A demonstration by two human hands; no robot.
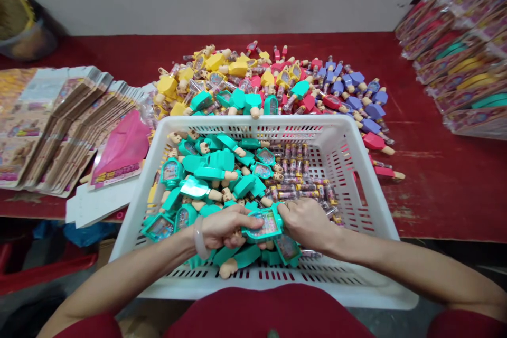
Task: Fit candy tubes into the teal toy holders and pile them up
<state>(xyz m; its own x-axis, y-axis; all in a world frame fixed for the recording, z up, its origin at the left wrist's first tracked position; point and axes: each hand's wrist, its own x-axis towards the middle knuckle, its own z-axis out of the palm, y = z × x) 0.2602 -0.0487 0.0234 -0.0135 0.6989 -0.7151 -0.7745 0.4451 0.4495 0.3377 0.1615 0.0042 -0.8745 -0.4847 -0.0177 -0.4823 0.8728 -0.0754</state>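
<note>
A green plastic toy (264, 223) with a clear window on its face is held over the white basket (376, 211). My left hand (227, 227) is closed around its left end, the thumb pressed on the window. The fingers of my right hand (307, 222) are closed at the toy's right end; anything else inside them is hidden. Beneath and left of my hands lie several more green toys (216, 163) with beige animal-head ends. Small clear tubes with yellow caps (293, 161) lie in the basket's right part, just beyond my right hand.
Behind the basket spreads a pile of yellow toys (214, 62), red toys (309, 103) and purple toys (374, 111). Stacks of printed cards (75, 132) and a pink packet (122, 148) lie left. Bagged packs (467, 63) are stacked on the right of the red table (428, 185).
</note>
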